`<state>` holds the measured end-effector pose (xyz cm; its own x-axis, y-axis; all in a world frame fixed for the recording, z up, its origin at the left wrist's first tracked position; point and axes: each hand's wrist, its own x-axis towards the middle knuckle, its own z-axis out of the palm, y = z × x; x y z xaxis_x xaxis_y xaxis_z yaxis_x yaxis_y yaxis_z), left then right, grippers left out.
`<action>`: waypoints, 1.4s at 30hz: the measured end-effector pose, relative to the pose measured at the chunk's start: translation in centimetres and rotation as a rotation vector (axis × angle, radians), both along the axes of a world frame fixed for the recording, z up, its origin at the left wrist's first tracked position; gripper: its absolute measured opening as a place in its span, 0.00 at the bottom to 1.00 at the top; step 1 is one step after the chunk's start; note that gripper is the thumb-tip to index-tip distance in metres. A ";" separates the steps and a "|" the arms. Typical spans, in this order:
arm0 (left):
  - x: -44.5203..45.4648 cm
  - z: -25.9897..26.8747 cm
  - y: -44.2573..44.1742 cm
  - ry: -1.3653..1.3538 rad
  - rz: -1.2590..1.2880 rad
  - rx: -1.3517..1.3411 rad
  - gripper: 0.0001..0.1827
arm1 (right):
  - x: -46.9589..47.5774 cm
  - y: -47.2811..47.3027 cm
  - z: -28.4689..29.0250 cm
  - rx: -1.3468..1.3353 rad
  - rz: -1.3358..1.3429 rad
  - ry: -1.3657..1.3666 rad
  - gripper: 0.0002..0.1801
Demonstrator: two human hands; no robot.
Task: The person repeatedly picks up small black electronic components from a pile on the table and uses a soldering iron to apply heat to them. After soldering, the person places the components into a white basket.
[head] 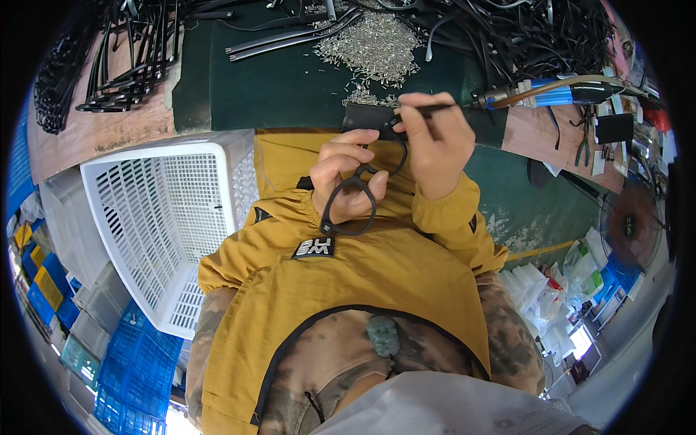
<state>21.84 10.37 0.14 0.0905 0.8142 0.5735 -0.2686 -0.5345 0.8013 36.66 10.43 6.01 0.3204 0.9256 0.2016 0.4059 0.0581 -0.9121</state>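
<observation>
My left hand (pixel 345 174) holds a black eyeglass front frame (pixel 374 209), its near rim hanging below my fingers and its far rim reaching up to a dark block (pixel 365 117) at the bench edge. My right hand (pixel 439 142) pinches a slim dark piece, perhaps a temple arm or a tool, by the frame's far hinge end; fingers hide its exact form. Just beyond the block lies a heap of small metal pins or screws (pixel 375 46) on the green mat (pixel 261 92). Two dark temple arms (pixel 288 41) lie left of the heap.
Black temple arms (pixel 560 41) are piled at the back right, with more (pixel 130 70) at the back left. A blue powered screwdriver (pixel 552 93) lies right of my right hand. Pliers (pixel 583 144) rest farther right. A white plastic basket (pixel 222 179) stands at left, a fan (pixel 631 225) at right.
</observation>
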 end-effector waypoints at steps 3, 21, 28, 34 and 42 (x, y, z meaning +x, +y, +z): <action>0.2 2.0 0.1 -0.059 -0.048 -0.136 0.32 | -0.2 -0.3 1.0 0.049 0.030 -0.174 0.12; -5.8 6.3 6.4 -0.414 -0.006 -0.948 0.12 | -2.1 18.4 9.0 0.164 0.475 -0.114 0.08; -3.7 8.0 5.8 -0.347 -0.779 -1.403 0.25 | 1.4 1.3 3.5 0.131 0.060 0.526 0.14; -0.5 7.3 3.2 0.040 -0.958 -1.669 0.30 | 3.2 -1.0 0.6 -0.063 -0.023 0.232 0.07; -0.5 8.5 3.3 0.022 -0.725 -1.587 0.20 | 2.9 0.4 0.2 -0.047 0.123 0.396 0.03</action>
